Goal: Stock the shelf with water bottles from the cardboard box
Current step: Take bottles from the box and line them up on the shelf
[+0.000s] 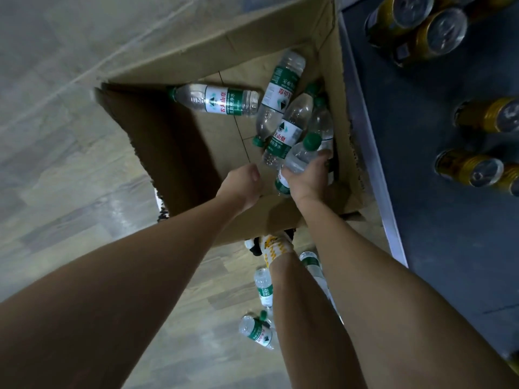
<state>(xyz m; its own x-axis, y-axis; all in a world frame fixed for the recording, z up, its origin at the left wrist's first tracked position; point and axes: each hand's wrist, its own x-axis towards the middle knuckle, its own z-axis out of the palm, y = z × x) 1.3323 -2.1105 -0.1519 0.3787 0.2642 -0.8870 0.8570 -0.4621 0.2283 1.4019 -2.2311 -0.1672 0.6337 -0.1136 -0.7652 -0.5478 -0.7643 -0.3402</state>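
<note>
An open cardboard box point(174, 60) stands on the floor with several green-capped water bottles lying inside; one point(219, 101) lies apart at the back left, others are piled at the right. My right hand point(307, 178) is inside the box at its near right corner and grips a water bottle point(302, 155) by its upper body, cap pointing up. My left hand point(244, 183) hovers beside it over the box's near edge, fingers curled and holding nothing. The dark shelf point(438, 220) runs along the right side.
Yellow drink cans point(421, 26) lie on the shelf at the top right and more cans point(474, 169) further down. Several water bottles point(262, 286) lie on the wooden floor near my foot point(276, 247), just in front of the box.
</note>
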